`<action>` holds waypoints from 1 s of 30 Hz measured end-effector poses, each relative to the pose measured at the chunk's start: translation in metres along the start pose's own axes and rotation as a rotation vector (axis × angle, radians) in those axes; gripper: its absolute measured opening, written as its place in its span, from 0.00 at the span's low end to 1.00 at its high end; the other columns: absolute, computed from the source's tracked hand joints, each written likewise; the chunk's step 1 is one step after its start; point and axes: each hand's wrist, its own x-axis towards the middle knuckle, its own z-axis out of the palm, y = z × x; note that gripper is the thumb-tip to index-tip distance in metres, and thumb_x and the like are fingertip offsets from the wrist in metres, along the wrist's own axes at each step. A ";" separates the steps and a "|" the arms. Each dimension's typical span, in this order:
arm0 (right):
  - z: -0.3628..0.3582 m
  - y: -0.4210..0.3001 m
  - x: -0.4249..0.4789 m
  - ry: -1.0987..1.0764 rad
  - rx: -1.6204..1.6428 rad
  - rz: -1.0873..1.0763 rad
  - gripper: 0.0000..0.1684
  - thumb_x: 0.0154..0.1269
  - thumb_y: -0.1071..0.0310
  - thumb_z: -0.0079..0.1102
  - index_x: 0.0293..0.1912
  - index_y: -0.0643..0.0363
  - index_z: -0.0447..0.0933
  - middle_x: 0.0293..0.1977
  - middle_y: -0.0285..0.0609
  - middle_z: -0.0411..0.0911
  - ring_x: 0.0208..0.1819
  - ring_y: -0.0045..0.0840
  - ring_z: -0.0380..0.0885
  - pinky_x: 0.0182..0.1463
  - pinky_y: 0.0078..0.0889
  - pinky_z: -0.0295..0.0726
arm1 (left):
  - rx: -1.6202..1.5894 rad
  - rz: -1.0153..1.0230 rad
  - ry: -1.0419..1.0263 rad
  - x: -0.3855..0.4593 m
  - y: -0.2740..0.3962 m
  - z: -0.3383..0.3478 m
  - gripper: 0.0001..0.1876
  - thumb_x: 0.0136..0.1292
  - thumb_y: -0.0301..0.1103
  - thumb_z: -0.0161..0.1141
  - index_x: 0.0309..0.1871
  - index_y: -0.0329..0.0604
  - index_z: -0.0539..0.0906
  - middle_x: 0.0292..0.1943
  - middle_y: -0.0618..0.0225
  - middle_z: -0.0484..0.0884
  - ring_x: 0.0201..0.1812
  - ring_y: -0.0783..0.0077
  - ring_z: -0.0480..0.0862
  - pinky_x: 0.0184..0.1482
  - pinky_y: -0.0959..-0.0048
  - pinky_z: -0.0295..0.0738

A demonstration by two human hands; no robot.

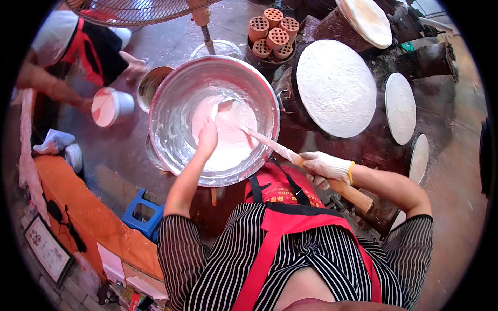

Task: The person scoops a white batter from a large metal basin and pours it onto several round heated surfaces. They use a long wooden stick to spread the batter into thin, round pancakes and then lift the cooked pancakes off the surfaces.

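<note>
A wide metal basin (167,140) before me holds thick white batter (229,144). My left hand (208,134) is bare and reaches inside, its fingers at a small metal scoop (226,104) coated with batter; the grip itself is partly hidden. My right hand (328,167), in a white knit work glove, is closed around a wooden stick (282,151). The stick slants from beside my waist over the basin's rim, its batter-smeared far end at the batter.
Right of the basin stands a large white-coated round griddle (336,89), with more white discs (400,109) beyond. Honeycomb briquettes (277,37) are piled behind. At left, another person's hand is at a white bucket (122,105). A blue stool (144,214) and fan cage (136,11) are nearby.
</note>
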 end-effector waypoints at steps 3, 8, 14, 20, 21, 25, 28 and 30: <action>-0.004 0.009 0.021 0.038 0.174 -0.017 0.23 0.71 0.65 0.40 0.64 0.47 0.61 0.22 0.33 0.67 0.14 0.16 0.64 0.13 0.22 0.62 | 0.316 0.026 -0.031 0.056 0.010 -0.007 0.20 0.66 0.28 0.49 0.60 0.31 0.66 0.28 0.50 0.81 0.26 0.54 0.85 0.27 0.64 0.81; -0.012 0.048 0.072 0.162 -0.274 -0.275 0.30 0.73 0.64 0.38 0.72 0.46 0.49 0.28 0.44 0.75 0.21 0.31 0.74 0.24 0.35 0.74 | -0.057 -0.168 -0.470 0.034 0.006 0.029 0.21 0.63 0.25 0.50 0.59 0.31 0.66 0.26 0.57 0.80 0.18 0.62 0.81 0.21 0.68 0.77; -0.019 0.091 0.060 0.246 -0.937 -0.328 0.34 0.71 0.63 0.41 0.73 0.47 0.45 0.37 0.68 0.76 0.37 0.58 0.78 0.40 0.51 0.75 | -1.566 -0.930 -1.434 -0.049 0.050 0.039 0.02 0.67 0.27 0.48 0.39 0.42 0.68 0.17 0.77 0.62 0.12 0.85 0.61 0.10 0.86 0.54; -0.006 0.154 0.022 0.372 -1.110 -0.507 0.40 0.68 0.67 0.44 0.73 0.43 0.38 0.33 0.60 0.77 0.34 0.52 0.79 0.37 0.51 0.77 | -2.588 -0.801 -0.878 -0.153 0.088 0.004 0.02 0.71 0.24 0.44 0.41 0.41 0.69 0.18 0.77 0.60 0.12 0.88 0.58 0.08 0.89 0.51; -0.004 0.168 0.021 0.387 -1.127 -0.573 0.41 0.67 0.67 0.44 0.74 0.43 0.38 0.33 0.59 0.77 0.33 0.52 0.79 0.36 0.50 0.77 | -2.649 -0.716 -0.747 -0.165 0.088 -0.003 0.03 0.71 0.24 0.45 0.43 0.41 0.70 0.19 0.77 0.60 0.12 0.88 0.58 0.08 0.89 0.51; 0.000 0.208 0.029 0.453 -1.181 -0.868 0.46 0.62 0.73 0.47 0.74 0.43 0.38 0.31 0.55 0.76 0.31 0.47 0.80 0.32 0.47 0.79 | -2.404 -0.584 -0.304 -0.201 0.104 -0.106 0.05 0.71 0.23 0.45 0.47 0.40 0.70 0.20 0.76 0.61 0.13 0.89 0.59 0.09 0.90 0.51; 0.005 0.219 0.027 0.513 -1.192 -1.109 0.50 0.58 0.76 0.49 0.75 0.41 0.38 0.29 0.50 0.73 0.28 0.44 0.79 0.31 0.46 0.79 | -2.177 -0.444 -0.121 -0.224 0.107 -0.186 0.04 0.71 0.25 0.48 0.47 0.42 0.69 0.20 0.77 0.62 0.14 0.90 0.59 0.09 0.90 0.51; 0.007 0.216 0.015 0.607 -1.242 -1.166 0.49 0.59 0.75 0.49 0.75 0.41 0.40 0.29 0.49 0.72 0.26 0.42 0.78 0.29 0.45 0.78 | -1.991 -0.386 -0.045 -0.236 0.111 -0.244 0.03 0.71 0.27 0.49 0.45 0.43 0.68 0.20 0.77 0.62 0.14 0.90 0.59 0.09 0.90 0.51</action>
